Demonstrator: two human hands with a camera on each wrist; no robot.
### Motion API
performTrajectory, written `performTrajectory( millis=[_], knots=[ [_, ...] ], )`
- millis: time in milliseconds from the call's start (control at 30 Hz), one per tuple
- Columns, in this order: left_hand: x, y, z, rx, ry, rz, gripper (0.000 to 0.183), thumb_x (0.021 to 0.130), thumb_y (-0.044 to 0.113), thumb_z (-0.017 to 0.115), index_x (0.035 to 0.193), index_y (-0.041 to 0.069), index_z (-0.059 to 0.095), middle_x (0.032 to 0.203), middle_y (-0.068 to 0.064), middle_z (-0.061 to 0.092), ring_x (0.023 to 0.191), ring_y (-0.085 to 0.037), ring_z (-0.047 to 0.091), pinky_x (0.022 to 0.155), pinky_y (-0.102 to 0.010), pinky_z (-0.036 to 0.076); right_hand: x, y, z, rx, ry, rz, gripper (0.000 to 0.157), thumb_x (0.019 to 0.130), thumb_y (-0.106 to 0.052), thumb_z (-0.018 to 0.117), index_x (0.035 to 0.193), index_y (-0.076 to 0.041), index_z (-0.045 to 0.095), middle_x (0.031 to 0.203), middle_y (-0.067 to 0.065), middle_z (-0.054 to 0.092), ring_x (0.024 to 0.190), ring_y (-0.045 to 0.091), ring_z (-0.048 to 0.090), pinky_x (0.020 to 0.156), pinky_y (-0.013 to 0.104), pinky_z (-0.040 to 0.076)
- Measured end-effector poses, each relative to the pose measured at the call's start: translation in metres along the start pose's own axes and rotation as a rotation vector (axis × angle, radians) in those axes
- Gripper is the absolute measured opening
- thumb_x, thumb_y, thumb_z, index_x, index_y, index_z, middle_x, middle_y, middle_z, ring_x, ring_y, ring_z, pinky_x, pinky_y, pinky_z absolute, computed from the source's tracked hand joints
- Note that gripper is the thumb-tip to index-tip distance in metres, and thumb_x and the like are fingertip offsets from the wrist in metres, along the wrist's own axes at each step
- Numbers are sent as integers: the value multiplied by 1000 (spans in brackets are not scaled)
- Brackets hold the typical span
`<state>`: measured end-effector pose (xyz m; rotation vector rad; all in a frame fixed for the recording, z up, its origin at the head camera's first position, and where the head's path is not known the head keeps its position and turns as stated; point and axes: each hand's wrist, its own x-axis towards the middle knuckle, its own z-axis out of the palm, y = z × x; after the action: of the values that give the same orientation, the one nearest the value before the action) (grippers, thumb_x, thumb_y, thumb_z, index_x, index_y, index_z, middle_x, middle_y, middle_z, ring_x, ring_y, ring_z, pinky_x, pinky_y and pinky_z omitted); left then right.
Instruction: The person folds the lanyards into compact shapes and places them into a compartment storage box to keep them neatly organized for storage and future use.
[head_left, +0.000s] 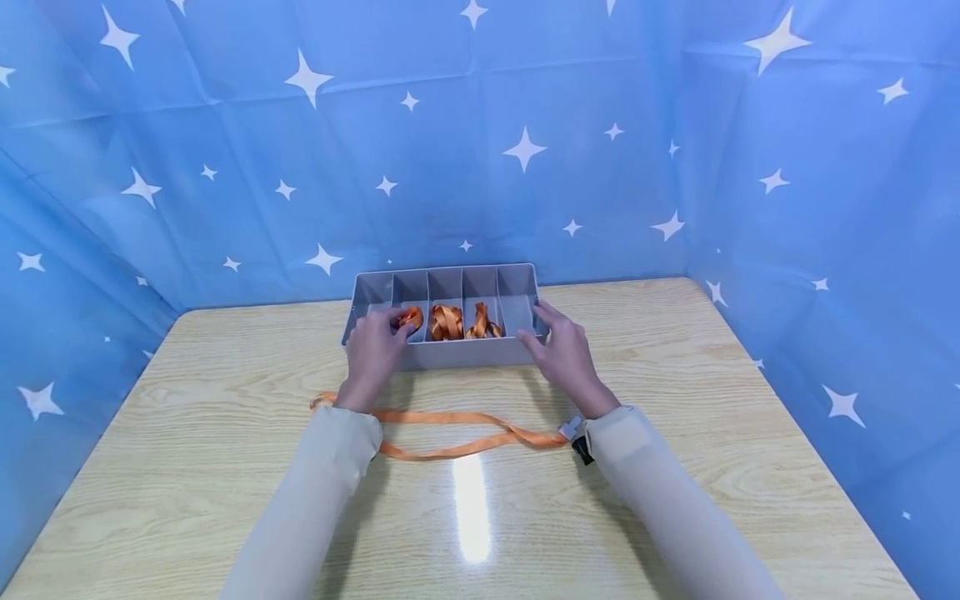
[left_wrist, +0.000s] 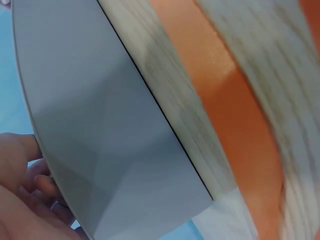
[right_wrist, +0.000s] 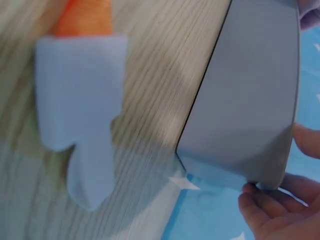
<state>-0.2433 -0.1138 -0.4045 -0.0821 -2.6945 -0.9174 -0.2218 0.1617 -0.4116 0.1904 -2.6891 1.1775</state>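
Observation:
A long grey box (head_left: 468, 354) with several side-by-side compartments stands at the back of the table. My left hand (head_left: 372, 346) reaches over its front rim, thumb and fingertip at either side of a coiled orange lanyard (head_left: 411, 318) in the second compartment from the left. More folded orange ribbon (head_left: 447, 322) fills the middle compartment, and another orange bundle (head_left: 482, 323) lies right of it. My right hand (head_left: 564, 346) grips the box's right end, thumb at the front rim and fingers against the end wall. In the left wrist view, the box's front wall hides the coil.
Nearer the front, a loose orange lanyard (head_left: 450, 417) lies stretched across the wooden table (head_left: 225, 467) under both forearms. Its pale clip (right_wrist: 82, 95) and a black piece (head_left: 582, 451) lie by the right sleeve. Blue star-patterned curtain (head_left: 450, 167) hangs behind and at the sides.

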Motion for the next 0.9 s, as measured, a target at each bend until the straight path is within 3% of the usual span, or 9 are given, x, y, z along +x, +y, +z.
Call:
performTrajectory(
  millis=[300, 700, 900],
  knots=[
    [3, 5, -3, 81, -58, 3, 29, 93, 19, 71, 120, 7, 73, 111, -16, 72, 85, -32, 68, 65, -44, 53, 0, 1, 0, -2, 14, -3, 55, 95, -22, 70, 140, 4, 52, 151, 19, 44, 42, 16, 36, 88, 45, 49],
    [6, 10, -7, 167, -159, 20, 29, 96, 26, 68, 119, 9, 74, 106, -14, 73, 62, -25, 56, 46, -32, 35, -2, 1, 1, 3, 12, -15, 54, 96, -22, 69, 140, 4, 52, 151, 20, 43, 50, 19, 40, 96, 48, 45],
    [5, 11, -6, 221, -168, 10, 29, 96, 26, 67, 119, 11, 74, 106, -12, 72, 55, -23, 51, 44, -30, 33, -2, 1, 1, -2, 16, -20, 53, 96, -22, 69, 141, 1, 52, 151, 20, 43, 59, 24, 48, 96, 48, 45]
  ],
)
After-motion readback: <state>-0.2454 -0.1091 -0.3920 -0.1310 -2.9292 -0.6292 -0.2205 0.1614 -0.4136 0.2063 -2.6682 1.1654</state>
